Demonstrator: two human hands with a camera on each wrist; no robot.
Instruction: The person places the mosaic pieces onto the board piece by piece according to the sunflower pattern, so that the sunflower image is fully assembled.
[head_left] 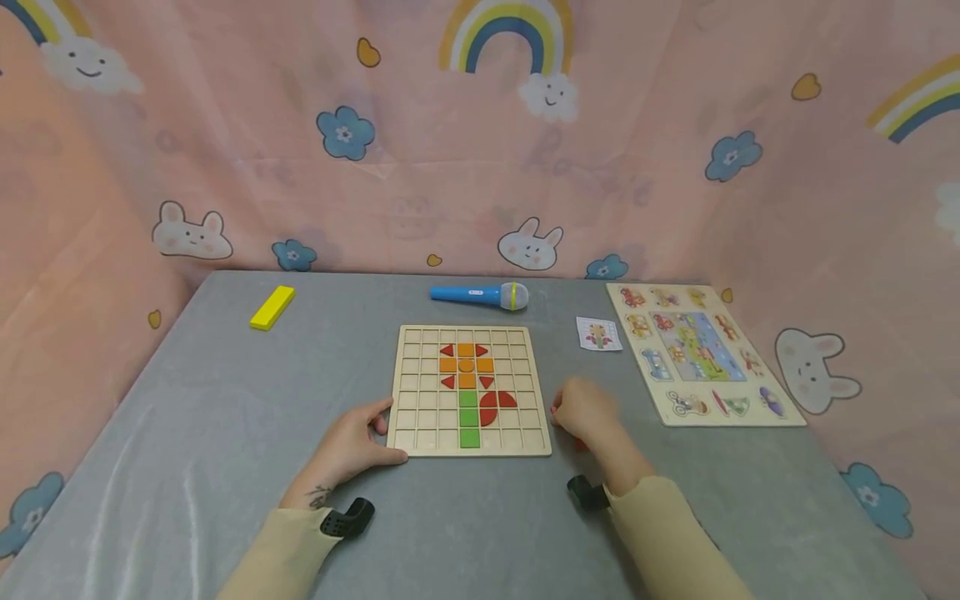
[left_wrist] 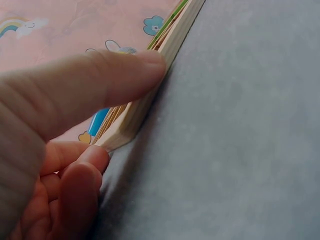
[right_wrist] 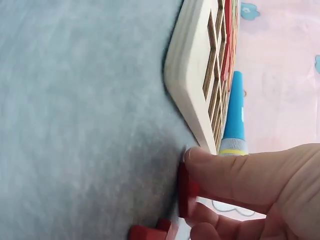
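Note:
A square wooden grid board [head_left: 422, 417] lies on the table with orange, red and green flat pieces set in its cells. My left hand [head_left: 351, 442] grips its near left corner, thumb [left_wrist: 145, 67] against the front edge and fingers by the left side. Just right of the board, my right hand [head_left: 588, 410] pinches a small red piece [right_wrist: 186, 195] between thumb and fingers, close to the tabletop. More red pieces [right_wrist: 145, 233] lie on the cloth under that hand, mostly hidden in the head view. The green squares [head_left: 468, 417] form a column below the orange ones.
Behind the board lies a blue toy microphone [head_left: 480, 296]. A small printed card [head_left: 599, 334] lies beyond my right hand, beside a wooden picture puzzle board [head_left: 651, 400]. At the back left is a yellow block [head_left: 273, 308]. A pink patterned curtain [head_left: 420, 192] hangs behind the grey table.

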